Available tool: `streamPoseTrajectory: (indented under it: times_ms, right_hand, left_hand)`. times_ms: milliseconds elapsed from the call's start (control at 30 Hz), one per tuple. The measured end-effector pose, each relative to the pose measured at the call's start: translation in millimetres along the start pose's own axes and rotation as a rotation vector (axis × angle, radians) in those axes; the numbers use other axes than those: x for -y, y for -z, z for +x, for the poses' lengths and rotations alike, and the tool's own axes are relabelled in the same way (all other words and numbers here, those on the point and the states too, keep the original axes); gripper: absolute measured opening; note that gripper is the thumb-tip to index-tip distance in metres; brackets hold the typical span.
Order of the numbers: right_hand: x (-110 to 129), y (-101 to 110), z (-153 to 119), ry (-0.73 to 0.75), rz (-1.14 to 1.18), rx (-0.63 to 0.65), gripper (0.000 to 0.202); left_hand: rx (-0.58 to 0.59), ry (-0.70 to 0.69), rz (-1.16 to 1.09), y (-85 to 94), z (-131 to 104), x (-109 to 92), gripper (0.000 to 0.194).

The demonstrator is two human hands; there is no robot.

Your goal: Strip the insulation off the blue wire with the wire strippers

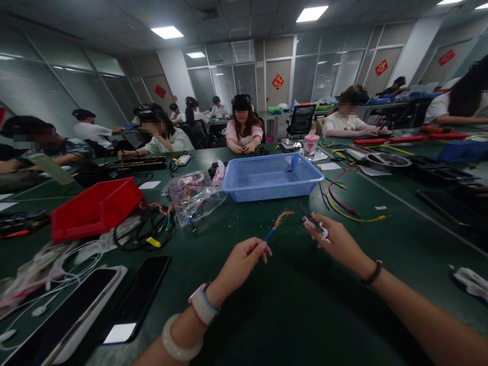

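Observation:
My left hand (247, 256) is closed in a pinch on a short blue wire (269, 234). Bare copper strands (282, 218) fan out from the wire's far end, frayed and bent to the right. In my right hand (341, 241) is a pliers-like hand tool (314, 222) with dark metal jaws and white wrapping about its handles; its exact kind is unclear. The tool's jaws lie to the right of the copper strands, apart from them. Beyond both hands stands a blue plastic basket (272, 193), with thin strand scraps on the table before it.
Left of the basket are a clear plastic bag (194, 198) of wires, a red bin (97, 208) and black cables. Two phones, one dark (141, 295), lie at the near left. Coloured wires (343, 208) spread at the right. Several people sit around the tables.

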State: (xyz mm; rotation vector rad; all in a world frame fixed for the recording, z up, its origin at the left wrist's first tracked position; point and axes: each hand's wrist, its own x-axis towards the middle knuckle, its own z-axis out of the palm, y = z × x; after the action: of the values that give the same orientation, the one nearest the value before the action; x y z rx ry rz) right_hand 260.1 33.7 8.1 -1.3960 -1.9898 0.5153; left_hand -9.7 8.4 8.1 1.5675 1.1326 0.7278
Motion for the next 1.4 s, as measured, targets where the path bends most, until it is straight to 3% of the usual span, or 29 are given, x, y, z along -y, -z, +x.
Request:
streamPoseTrajectory:
  times_ms: [67, 167, 467, 1000, 1400]
  right_hand:
    - [0, 0, 0, 0.078, -0.108, -0.053, 0.028]
    - [0, -2, -1, 0.13, -0.255, -0.116, 0.041]
    - [5, -13, -5, 0.136, -0.508, -0.118, 0.065]
    - [3, -23, -6, 0.292, -0.515, -0.058, 0.081]
    - [3, -27, -8, 0.226, -0.425, 0.021, 0.071]
  left_hand:
    - [0.005, -0.006, 0.058, -2.0, -1, 2, 0.037]
    - [0.018, -0.02, 0.123, -5.0, -2, 3, 0.038]
    - [0.067, -0.088, 0.214, -7.5, -5, -3, 0.035]
    - [0.152, -0.098, 0.239, -6.8, -7, -5, 0.039]
    - [0.159, -0.099, 0.256, -5.7, -6, -5, 0.041]
